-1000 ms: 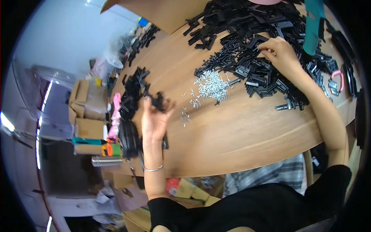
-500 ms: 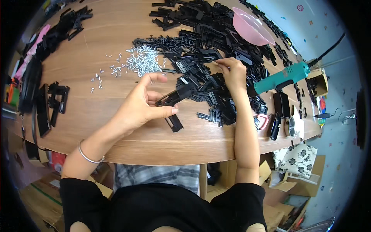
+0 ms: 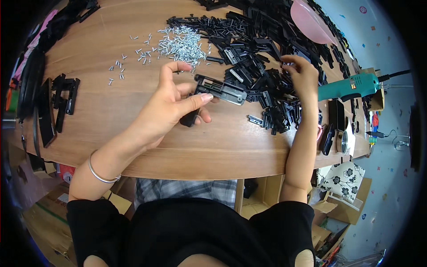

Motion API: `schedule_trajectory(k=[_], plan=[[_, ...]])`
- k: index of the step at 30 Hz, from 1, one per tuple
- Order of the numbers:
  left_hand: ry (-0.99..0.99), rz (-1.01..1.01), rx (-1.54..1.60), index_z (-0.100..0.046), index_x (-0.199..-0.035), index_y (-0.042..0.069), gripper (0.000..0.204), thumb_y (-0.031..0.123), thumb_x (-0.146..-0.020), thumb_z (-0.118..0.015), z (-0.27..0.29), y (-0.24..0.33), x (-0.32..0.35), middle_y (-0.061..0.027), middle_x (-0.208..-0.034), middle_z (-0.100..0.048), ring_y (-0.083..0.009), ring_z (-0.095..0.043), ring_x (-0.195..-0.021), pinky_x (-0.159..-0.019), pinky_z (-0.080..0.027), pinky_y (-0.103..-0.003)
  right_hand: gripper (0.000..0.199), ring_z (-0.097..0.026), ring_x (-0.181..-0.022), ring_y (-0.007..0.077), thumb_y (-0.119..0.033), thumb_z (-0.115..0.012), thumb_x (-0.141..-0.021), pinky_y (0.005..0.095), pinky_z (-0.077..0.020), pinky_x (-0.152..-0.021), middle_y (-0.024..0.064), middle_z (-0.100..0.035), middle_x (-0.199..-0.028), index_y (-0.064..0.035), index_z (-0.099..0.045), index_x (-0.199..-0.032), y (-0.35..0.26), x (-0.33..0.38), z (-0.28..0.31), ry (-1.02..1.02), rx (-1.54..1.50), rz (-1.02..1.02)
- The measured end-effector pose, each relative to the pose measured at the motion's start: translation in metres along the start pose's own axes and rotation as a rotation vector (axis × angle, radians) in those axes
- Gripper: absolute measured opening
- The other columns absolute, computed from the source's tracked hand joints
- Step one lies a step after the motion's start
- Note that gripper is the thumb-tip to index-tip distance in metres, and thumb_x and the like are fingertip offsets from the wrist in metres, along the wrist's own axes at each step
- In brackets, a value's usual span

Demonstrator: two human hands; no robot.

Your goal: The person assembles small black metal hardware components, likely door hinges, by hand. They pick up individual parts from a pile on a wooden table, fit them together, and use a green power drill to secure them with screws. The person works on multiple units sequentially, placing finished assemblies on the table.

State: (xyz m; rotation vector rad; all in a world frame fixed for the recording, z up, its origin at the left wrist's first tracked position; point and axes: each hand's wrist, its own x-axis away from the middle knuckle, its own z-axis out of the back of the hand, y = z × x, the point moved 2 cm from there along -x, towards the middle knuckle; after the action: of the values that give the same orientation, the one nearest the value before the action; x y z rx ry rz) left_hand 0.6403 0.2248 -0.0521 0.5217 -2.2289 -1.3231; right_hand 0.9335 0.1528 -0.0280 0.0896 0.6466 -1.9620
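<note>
Left hand (image 3: 171, 107) near the middle of the wooden table (image 3: 133, 147), fingers bent, thumb and fingers pinching a long black plastic part (image 3: 220, 91). Part held flat above the wood, sticking out toward 3 o'clock from the hand. Silver bracelet (image 3: 100, 171) around the left wrist.

Right hand (image 3: 302, 75) at 2 o'clock, fingers curled down into the big pile of black plastic pieces (image 3: 262, 49). Cannot tell what the fingertips grip in there.

Heap of little silver screws (image 3: 180, 42) at 12 o'clock from the left hand, close by. Green power tool (image 3: 349, 86) at 3 o'clock, just beside the right hand. Pink bowl (image 3: 309, 20) at 1 o'clock. More black parts (image 3: 62, 95) lined up at 9 o'clock.
</note>
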Motion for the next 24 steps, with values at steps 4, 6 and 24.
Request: schedule_trajectory(k=[4,6,24], plan=[[-0.082,0.033,-0.022,-0.038,-0.113,0.002,0.037,0.014,-0.085,-0.060,0.005,-0.002,-0.003,-0.0115,-0.087,-0.062,-0.0102,-0.054,-0.072,-0.066,-0.042,-0.021,0.023,-0.060,-0.068,0.0183,0.002,-0.063,-0.069,0.0282,-0.0476,-0.066,0.0123,-0.065,-0.081,-0.0069,-0.069,-0.090,-0.011,0.011,0.009,-0.094,-0.012,-0.081],[-0.089,0.083,0.026,-0.040,-0.115,0.002,0.037,0.011,-0.085,-0.060,0.003,-0.002,-0.002,-0.0107,-0.094,-0.059,-0.0112,-0.057,-0.079,-0.065,-0.042,-0.020,0.022,-0.061,-0.069,0.0206,0.003,-0.063,-0.070,0.0291,-0.0478,-0.067,0.0128,-0.064,-0.082,-0.0062,-0.069,-0.089,-0.015,0.013,0.003,-0.126,-0.027,0.037],[-0.100,0.155,0.065,-0.046,-0.114,0.008,0.027,0.015,-0.089,-0.054,-0.004,0.000,0.003,-0.0047,-0.103,-0.059,-0.0135,-0.060,-0.086,-0.066,-0.042,-0.019,0.016,-0.062,-0.080,0.0265,-0.005,-0.064,-0.072,0.0334,-0.0479,-0.075,0.0117,-0.065,-0.084,-0.0074,-0.068,-0.088,-0.010,0.009,-0.001,-0.116,0.012,0.127]])
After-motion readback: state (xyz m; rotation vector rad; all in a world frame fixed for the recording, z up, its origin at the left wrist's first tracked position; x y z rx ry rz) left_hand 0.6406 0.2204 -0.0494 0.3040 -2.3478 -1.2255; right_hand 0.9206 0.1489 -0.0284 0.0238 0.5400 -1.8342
